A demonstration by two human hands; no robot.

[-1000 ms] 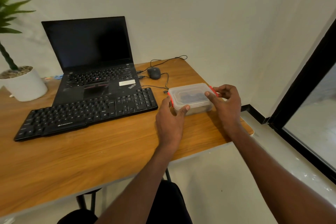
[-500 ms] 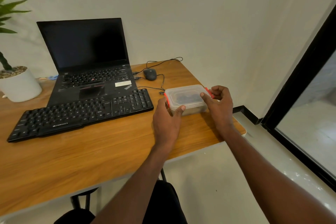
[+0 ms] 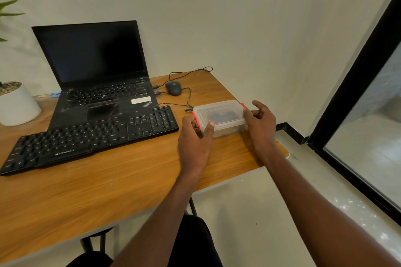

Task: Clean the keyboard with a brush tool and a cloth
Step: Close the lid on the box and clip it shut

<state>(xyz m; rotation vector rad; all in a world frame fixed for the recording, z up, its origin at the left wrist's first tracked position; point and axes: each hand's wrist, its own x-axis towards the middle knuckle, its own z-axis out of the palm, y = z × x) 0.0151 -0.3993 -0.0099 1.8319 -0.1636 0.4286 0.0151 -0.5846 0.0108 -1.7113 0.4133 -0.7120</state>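
Warm brown wood grain covers the desk (image 3: pixel 112 182), seen from the head camera looking down past both forearms. A clear plastic box (image 3: pixel 220 117) with red clips at its two short ends sits near the desk's right edge, its lid on and something dark and indistinct showing through it.

The left hand (image 3: pixel 195 136) is at the box's left end, thumb pressed against the near left corner and fingers curled by the red clip; it is touching the box but not wrapped around it. The right hand (image 3: pixel 259 123) is at the right end, fingers loosely bent and spread, the fingertips against the side by the other red clip, so it too is half-open rather than clenched. The box rests on the desk between the two hands.

The black keyboard (image 3: pixel 86 138) lies just left of the box, running diagonally across the desk, its right end near the left hand but apart from it. Behind it and touching its far edge stands an open black laptop (image 3: pixel 95 67) with a dark screen. A dark mouse (image 3: pixel 173 88) sits behind the box, its cable looping toward the wall. A white plant pot (image 3: pixel 18 106) stands at the far left.
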